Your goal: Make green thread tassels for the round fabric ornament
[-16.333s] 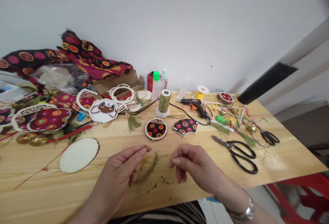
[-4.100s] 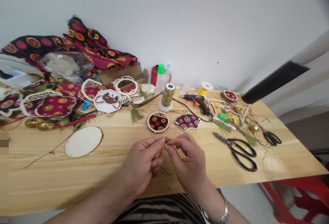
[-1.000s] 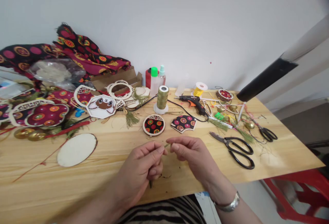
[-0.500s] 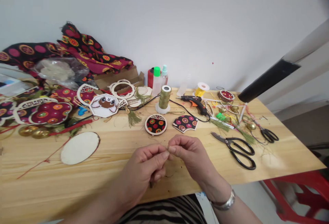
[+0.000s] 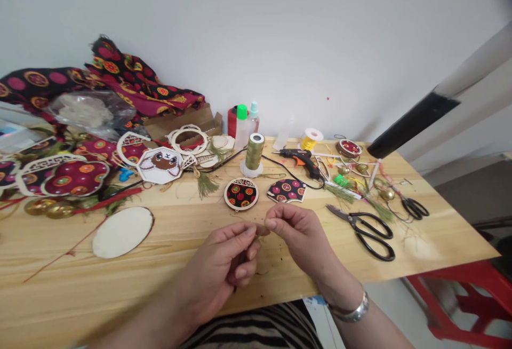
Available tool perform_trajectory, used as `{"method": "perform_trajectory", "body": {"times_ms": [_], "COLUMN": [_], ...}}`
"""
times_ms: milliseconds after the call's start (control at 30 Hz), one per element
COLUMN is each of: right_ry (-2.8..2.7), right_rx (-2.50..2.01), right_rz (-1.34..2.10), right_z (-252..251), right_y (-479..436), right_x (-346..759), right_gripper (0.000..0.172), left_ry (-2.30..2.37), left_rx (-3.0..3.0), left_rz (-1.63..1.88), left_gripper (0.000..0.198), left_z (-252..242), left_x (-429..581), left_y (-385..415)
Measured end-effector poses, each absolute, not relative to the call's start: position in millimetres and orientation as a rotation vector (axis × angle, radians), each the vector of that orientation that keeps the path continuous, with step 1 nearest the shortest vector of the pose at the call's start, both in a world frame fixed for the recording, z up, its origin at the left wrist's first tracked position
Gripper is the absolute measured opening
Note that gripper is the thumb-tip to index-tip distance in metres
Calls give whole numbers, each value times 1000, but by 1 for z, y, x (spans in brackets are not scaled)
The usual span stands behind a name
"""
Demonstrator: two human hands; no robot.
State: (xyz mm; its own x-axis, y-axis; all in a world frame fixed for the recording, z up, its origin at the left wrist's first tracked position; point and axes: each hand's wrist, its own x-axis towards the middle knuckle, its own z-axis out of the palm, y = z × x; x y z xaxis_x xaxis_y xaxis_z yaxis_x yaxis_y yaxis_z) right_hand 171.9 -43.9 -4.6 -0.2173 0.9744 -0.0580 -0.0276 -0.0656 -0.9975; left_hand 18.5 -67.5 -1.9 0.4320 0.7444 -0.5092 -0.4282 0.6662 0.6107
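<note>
Over the front of the table, my left hand (image 5: pixel 226 263) is closed, thumb and forefinger pinched on what looks like a fine thread (image 5: pixel 262 229). My right hand (image 5: pixel 302 237) pinches the same strand just to the right, its fingertips a little apart from the left ones. A small dark end pokes out beneath the left palm; the rest is hidden by the fingers. Beyond the hands lie a round wood-framed fabric ornament (image 5: pixel 241 194) and a patterned fabric piece (image 5: pixel 286 191). An olive thread spool (image 5: pixel 255 154) stands upright behind them.
Black-handled scissors (image 5: pixel 366 231) lie at right, with smaller scissors (image 5: pixel 415 208) farther off. A glue gun (image 5: pixel 302 159) and yellow spool (image 5: pixel 311 139) sit behind. Left are an oval board (image 5: pixel 123 232), a sheep-face plaque (image 5: pixel 161 165), a green tassel (image 5: pixel 207 183) and patterned cloth (image 5: pixel 148 85).
My fingertips have drawn slightly apart, the right hand rising a little and the left shifting left. The whole view has shifted slightly.
</note>
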Motion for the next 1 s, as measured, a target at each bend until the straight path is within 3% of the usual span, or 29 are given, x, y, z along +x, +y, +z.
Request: {"method": "perform_trajectory", "body": {"times_ms": [667,833,1000], "right_ry": [-1386,-1302,-1206], "right_rx": [-1093,-1011,-882], "right_rz": [1315,1321,1421], "right_z": [7,10,3], "right_y": [-42,-36,-32], "right_x": [167,163,161], "right_gripper": [13,6,21], "left_ry": [852,981,1030], "left_rx": [571,809,994], "left_rz": [717,882,1094], "left_gripper": [14,11,12], "left_z": [-5,4,10], "left_x": [21,14,4], "left_y": [-68,-64,-62]}}
